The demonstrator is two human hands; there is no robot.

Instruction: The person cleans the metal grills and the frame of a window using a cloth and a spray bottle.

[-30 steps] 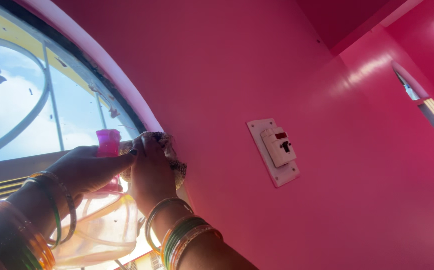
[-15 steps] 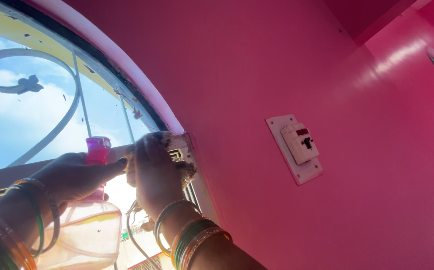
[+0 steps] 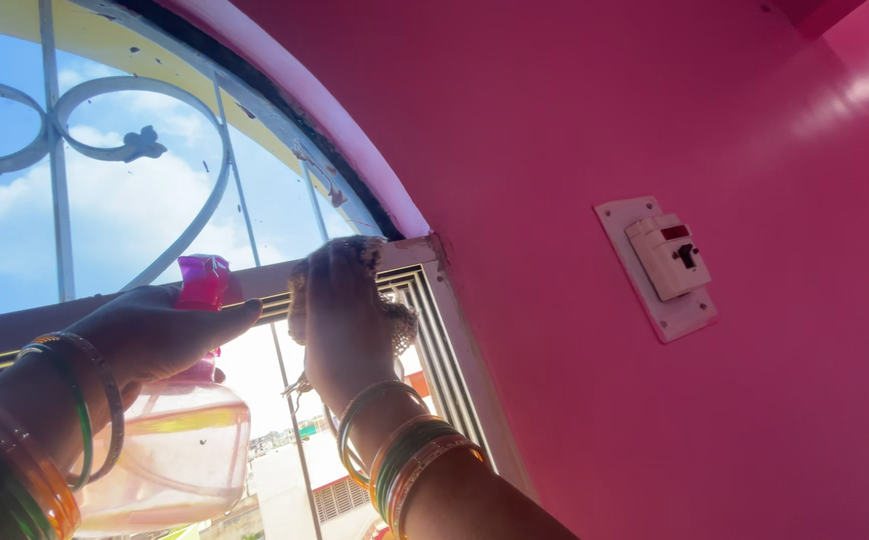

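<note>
My left hand (image 3: 149, 335) grips a clear spray bottle (image 3: 179, 450) with a pink nozzle (image 3: 202, 280), held up in front of the window. My right hand (image 3: 339, 320) presses a crumpled brownish cloth (image 3: 394, 322) against the upper right corner of the window frame (image 3: 424, 290), where the arched top meets the lower pane. Both wrists carry several coloured bangles.
An arched window (image 3: 134, 180) with a curled metal grille (image 3: 104, 140) fills the left, with sky and rooftops beyond. A pink wall (image 3: 574, 120) takes up the right, with a white switch box (image 3: 664, 265) mounted on it.
The view has swung left, so the window and switch box sit further right. My right hand with the cloth has slid along the frame to its corner; the bottle stays raised.
</note>
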